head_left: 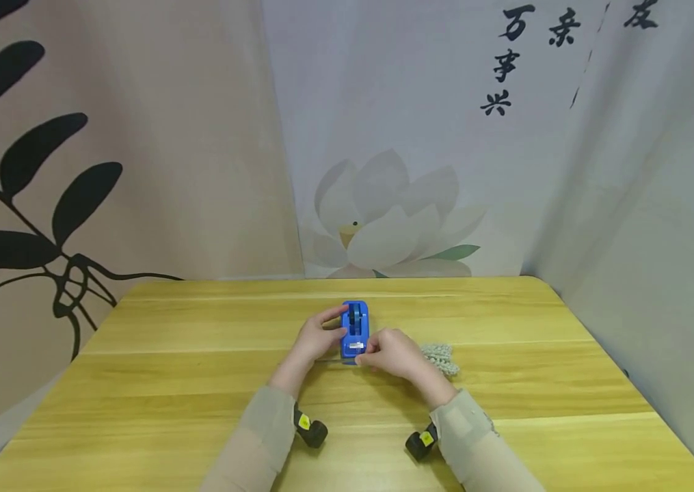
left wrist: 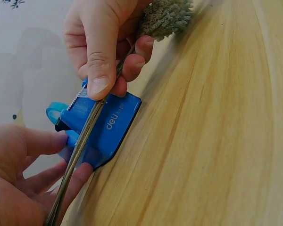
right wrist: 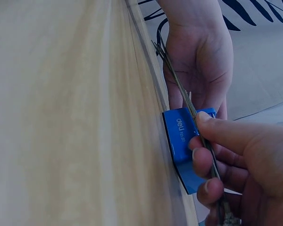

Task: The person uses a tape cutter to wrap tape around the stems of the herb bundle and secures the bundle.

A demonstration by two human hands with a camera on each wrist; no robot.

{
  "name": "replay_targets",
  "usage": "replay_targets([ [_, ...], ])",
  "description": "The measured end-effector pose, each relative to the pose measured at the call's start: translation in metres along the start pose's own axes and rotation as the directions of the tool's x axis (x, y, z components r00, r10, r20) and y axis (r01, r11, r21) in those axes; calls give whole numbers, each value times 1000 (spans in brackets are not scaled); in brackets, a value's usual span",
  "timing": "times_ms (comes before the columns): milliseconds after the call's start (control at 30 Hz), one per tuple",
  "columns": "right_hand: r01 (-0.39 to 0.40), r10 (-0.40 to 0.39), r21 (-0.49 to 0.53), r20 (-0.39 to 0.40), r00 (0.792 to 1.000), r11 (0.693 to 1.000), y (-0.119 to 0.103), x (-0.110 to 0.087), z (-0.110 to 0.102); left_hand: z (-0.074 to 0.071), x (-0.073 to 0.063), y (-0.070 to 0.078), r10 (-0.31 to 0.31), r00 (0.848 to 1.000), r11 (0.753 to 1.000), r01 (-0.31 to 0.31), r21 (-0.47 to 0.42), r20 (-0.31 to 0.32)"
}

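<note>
A blue tape dispenser (head_left: 355, 342) stands on the table, its roll (head_left: 355, 316) toward the far side. On its left side, my left hand (head_left: 317, 336) holds it with fingers and thumb. My right hand (head_left: 397, 352) pinches a bundle of thin dried stems (left wrist: 79, 148) between thumb and fingers, close to the dispenser's near end. The stems cross in front of the dispenser, and their loose ends reach past my left hand. A greyish-green dried flower head (head_left: 441, 359) sticks out on the right of my right hand. Whether tape touches the stems, I cannot tell.
The wooden table (head_left: 156, 410) spreads around both hands, its far edge just beyond the dispenser. Printed curtains (head_left: 211, 171) hang behind it and along the right. A black wrist camera (head_left: 312, 432) sits under the left sleeve, another camera (head_left: 422, 443) under the right.
</note>
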State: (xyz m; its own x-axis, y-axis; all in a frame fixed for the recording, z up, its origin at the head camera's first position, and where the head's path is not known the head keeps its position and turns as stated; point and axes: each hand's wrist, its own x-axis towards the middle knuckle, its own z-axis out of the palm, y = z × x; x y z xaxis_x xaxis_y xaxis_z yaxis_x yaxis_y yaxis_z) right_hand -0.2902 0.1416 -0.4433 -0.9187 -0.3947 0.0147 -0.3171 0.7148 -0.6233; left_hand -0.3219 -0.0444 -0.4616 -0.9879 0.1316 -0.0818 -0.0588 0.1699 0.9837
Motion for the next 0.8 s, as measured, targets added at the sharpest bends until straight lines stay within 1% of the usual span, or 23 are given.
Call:
replay_targets([
  [100,2,-2,2,0,1000,1000,-1,0,0,0,0,0,5,1000,1000,-5,5,2],
  [200,13,-13,0,-6,1000,1000,0,-1,0,1,-1,1,-3,1000,1000,3,6,-2],
  [267,37,-37,-31,-10,999,999,1,-2,0,1,-1,1,-6,1000,1000,6,10,-4],
  [400,75,-78,-128,-19,997,989,6,-5,3,1,-1,2,-4,1000,1000,4,17,-7],
  [467,82,-86,-154,-23,996,985,7,-6,3,1,-2,2,-1,1000,1000,1,19,-6],
  [567,92,-97,-149,-28,995,985,8,-6,3,1,-2,2,5,1000,1000,-5,14,2],
  [800,90,-91,-143,1,996,986,3,-8,0,0,-2,3,-4,1000,1000,4,-3,3],
])
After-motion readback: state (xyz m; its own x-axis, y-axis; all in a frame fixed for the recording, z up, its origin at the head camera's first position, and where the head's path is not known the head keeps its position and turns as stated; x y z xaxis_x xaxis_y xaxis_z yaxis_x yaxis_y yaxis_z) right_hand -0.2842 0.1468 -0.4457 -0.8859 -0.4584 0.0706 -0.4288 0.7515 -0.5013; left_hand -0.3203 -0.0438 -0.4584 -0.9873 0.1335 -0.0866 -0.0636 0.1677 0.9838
